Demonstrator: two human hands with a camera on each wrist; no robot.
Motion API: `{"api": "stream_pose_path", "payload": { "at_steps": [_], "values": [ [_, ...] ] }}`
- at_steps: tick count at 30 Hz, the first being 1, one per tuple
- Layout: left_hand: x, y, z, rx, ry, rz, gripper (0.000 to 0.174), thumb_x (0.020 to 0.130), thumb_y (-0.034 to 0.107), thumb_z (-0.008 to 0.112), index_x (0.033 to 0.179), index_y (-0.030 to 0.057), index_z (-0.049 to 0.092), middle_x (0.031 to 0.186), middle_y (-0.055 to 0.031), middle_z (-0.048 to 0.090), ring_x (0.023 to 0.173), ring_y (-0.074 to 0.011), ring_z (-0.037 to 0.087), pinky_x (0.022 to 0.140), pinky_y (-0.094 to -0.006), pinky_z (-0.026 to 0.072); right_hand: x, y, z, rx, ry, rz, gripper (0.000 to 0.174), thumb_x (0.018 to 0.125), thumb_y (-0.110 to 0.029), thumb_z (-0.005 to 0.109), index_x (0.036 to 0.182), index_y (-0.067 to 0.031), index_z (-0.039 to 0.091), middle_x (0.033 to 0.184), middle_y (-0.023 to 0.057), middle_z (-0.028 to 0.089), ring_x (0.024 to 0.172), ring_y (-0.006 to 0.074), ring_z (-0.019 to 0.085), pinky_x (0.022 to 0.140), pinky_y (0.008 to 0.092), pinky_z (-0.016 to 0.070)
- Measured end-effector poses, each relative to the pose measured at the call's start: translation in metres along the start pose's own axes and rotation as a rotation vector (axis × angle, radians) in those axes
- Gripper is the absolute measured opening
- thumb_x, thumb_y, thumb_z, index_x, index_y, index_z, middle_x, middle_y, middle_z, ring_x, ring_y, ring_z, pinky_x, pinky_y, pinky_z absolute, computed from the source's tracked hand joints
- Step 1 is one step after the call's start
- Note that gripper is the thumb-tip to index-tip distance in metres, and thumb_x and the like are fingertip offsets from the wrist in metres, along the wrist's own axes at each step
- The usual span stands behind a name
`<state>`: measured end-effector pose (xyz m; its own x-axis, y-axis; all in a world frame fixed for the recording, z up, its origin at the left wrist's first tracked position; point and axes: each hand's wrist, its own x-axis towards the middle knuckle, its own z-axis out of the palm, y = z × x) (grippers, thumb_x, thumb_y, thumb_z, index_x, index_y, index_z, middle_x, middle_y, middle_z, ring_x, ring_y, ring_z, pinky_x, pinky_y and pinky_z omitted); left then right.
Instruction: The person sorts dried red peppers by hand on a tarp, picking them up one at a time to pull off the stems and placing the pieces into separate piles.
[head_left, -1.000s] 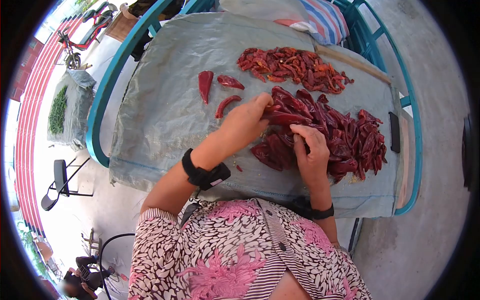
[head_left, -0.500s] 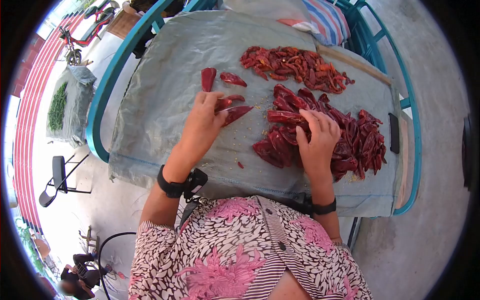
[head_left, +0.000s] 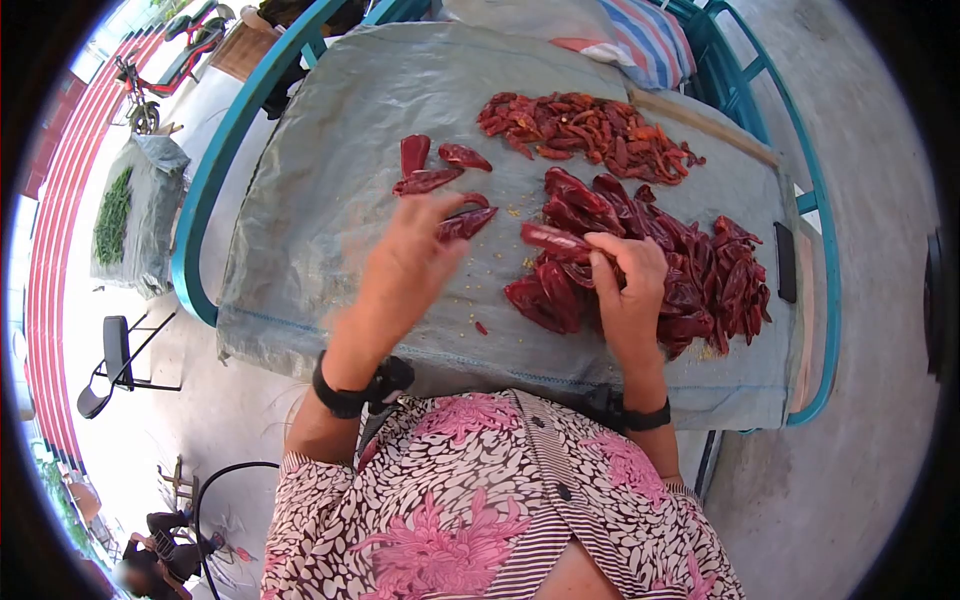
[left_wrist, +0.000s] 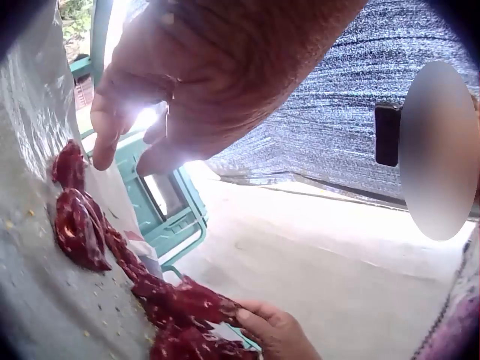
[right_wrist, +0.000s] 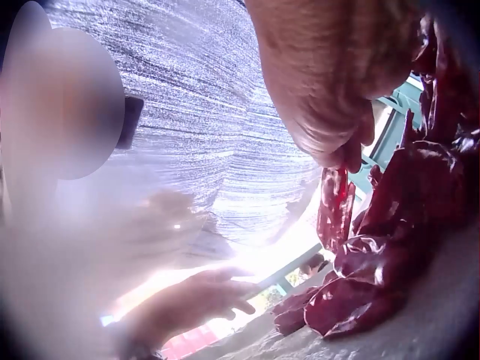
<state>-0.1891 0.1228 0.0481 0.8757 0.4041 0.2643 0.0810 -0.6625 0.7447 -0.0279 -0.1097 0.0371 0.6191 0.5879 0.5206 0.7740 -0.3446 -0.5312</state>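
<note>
My left hand [head_left: 405, 265], blurred in the head view, is over the left side of the sheet, close to a few dark red dried chilies [head_left: 467, 222]. In the left wrist view its fingers are loosely bent with nothing between them. A dried chili [head_left: 550, 238] is pinched by its end between the thumb and fingers of my right hand [head_left: 632, 285]. That hand is at the left edge of a big heap of glossy dried chilies [head_left: 690, 260]. The right wrist view shows the held chili [right_wrist: 331, 210] hanging from the fingertips.
Beyond the heap lies a second pile of smaller, brighter red chilies [head_left: 590, 132]. A grey woven sheet [head_left: 330, 200] covers the cart bed, framed by teal rails [head_left: 190, 230]. A black phone [head_left: 786, 265] lies at the right edge, and a striped sack [head_left: 650, 45] at the back.
My left hand moved from the heap to the left group, set a chili down there, and now moves back slightly empty. The right hand has lifted a chili from the heap's near-left edge.
</note>
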Motion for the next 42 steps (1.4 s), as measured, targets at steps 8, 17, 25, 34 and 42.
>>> {"api": "stream_pose_path", "payload": {
  "at_steps": [8,17,25,34,42],
  "values": [
    [-0.014,0.018,0.035,0.040,-0.222,0.050,0.035,0.093,0.010,0.070,0.128,0.0093,0.066,0.114,-0.0149,0.070,0.108,-0.0359,0.065,0.086,-0.0431,0.0537,-0.001,-0.021,0.003,0.276,-0.221,-0.016,0.023,0.090,-0.010,0.072,0.113,-0.0092,0.073,0.105,0.0072,0.072,0.103,0.0292,0.065,0.101,0.0437,0.0437],
    [-0.022,-0.012,0.019,0.166,0.166,-0.149,0.036,0.093,0.011,0.071,0.128,0.0092,0.065,0.110,-0.0156,0.069,0.087,-0.0328,0.067,0.079,-0.0441,0.0544,0.011,0.017,0.014,-0.325,-0.045,-0.056,0.035,0.085,-0.016,0.077,0.119,-0.0149,0.072,0.117,0.0051,0.068,0.116,0.0278,0.057,0.111,0.0495,0.0360],
    [-0.023,0.003,0.015,0.220,0.106,-0.190,0.043,0.091,0.009,0.073,0.133,0.0108,0.063,0.126,-0.0123,0.059,0.075,-0.0244,0.066,0.075,-0.0401,0.0545,0.017,0.026,0.026,-0.484,-0.111,0.013,0.029,0.083,-0.020,0.080,0.112,-0.0166,0.074,0.106,0.0044,0.064,0.109,0.0271,0.056,0.111,0.0492,0.0343],
    [-0.009,0.034,0.040,-0.153,0.035,0.073,0.049,0.091,0.004,0.075,0.137,0.0088,0.061,0.132,-0.0113,0.059,0.090,-0.0253,0.070,0.077,-0.0358,0.0570,0.022,-0.002,0.005,-0.164,-0.093,-0.199,0.026,0.084,-0.018,0.078,0.109,-0.0142,0.074,0.117,0.0051,0.067,0.115,0.0294,0.058,0.105,0.0470,0.0402],
    [-0.005,0.020,0.037,-0.093,0.091,0.056,0.040,0.092,0.006,0.073,0.131,0.0091,0.063,0.117,-0.0141,0.066,0.100,-0.0317,0.069,0.083,-0.0389,0.0561,0.029,0.000,0.004,-0.119,-0.055,-0.123,0.042,0.087,-0.019,0.077,0.127,-0.0113,0.067,0.128,0.0111,0.064,0.120,0.0331,0.058,0.106,0.0478,0.0412]
  ]
}}
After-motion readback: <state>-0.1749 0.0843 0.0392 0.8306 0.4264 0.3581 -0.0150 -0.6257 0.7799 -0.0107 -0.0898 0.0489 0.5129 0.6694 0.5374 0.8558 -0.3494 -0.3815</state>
